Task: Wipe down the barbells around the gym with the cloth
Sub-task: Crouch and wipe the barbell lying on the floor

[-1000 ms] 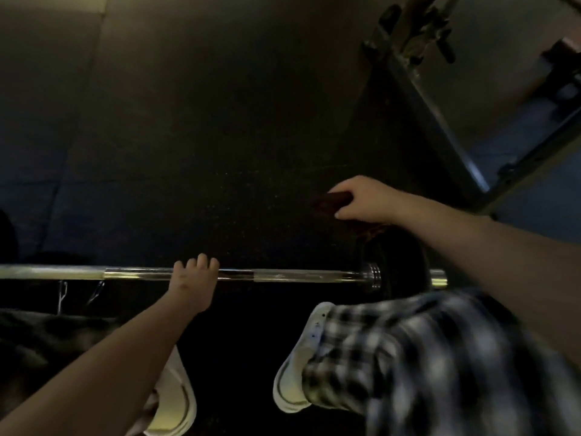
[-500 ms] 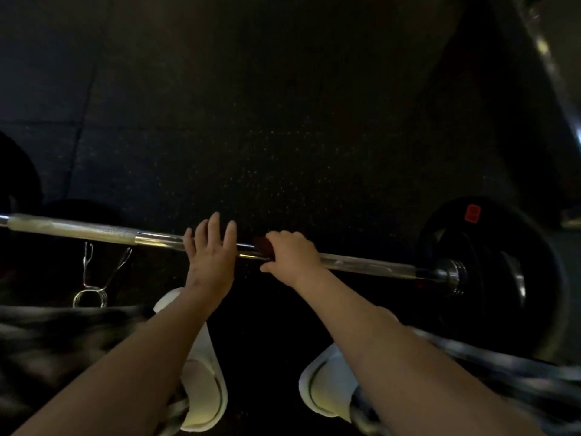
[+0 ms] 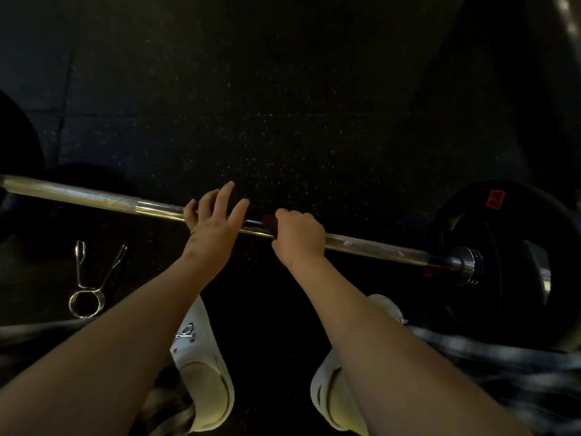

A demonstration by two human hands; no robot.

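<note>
— What's on the feet?
— White shoes, rounded at the toe. The left shoe [image 3: 204, 376] has a small metal charm [image 3: 186, 333] on top. The right shoe [image 3: 331, 398] shows a metal piece [image 3: 401, 320] at its far edge.
— And the legs?
— Checked cloth [image 3: 503, 369] in black and white, blurred over the right leg. A darker patch of check sits beside the left shoe.
— The arms?
— The left forearm [image 3: 125, 341] and right forearm [image 3: 361, 328] are bare, as are the left hand [image 3: 213, 226] and right hand [image 3: 300, 239].
</note>
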